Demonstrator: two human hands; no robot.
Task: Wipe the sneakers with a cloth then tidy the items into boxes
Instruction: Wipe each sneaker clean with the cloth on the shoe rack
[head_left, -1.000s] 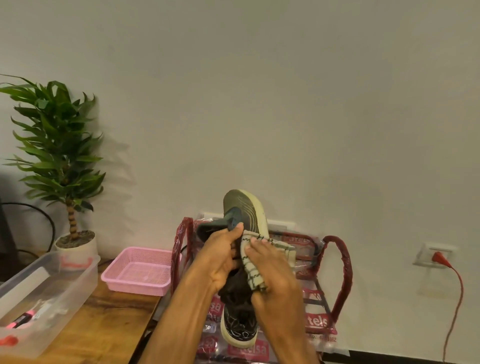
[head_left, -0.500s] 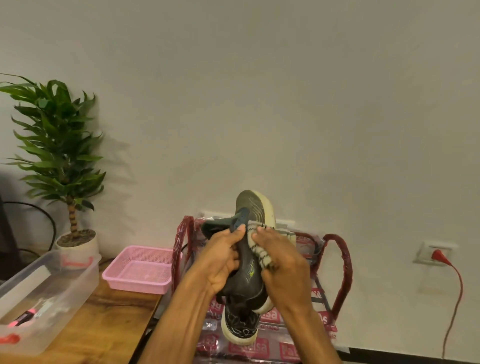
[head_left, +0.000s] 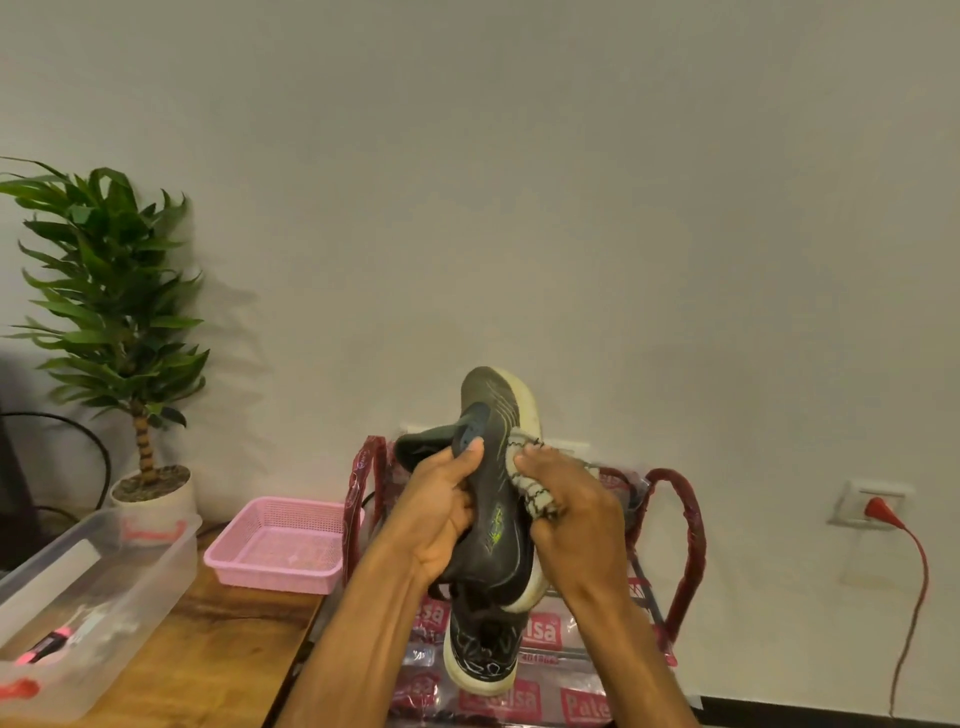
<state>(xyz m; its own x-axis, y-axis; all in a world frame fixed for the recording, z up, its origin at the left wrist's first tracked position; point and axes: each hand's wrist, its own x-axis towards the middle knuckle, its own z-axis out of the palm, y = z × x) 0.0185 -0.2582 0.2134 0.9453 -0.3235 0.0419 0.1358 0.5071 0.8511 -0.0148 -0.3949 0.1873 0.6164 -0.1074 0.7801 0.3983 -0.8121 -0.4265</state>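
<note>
Checked cloth (head_left: 537, 500) under right fingers (head_left: 550, 465), against sneaker (head_left: 496, 540)

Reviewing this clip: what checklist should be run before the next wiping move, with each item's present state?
1. Left hand grips the black sneaker with cream sole: ok.
2. Right hand holds the striped beige cloth against that sneaker's side: ok.
3. Held sneaker wiped all over: cannot tell.
4. Second black sneaker in view below, on the red rack: ok.
5. Pink plastic basket open-topped on the wooden table: ok.
</note>
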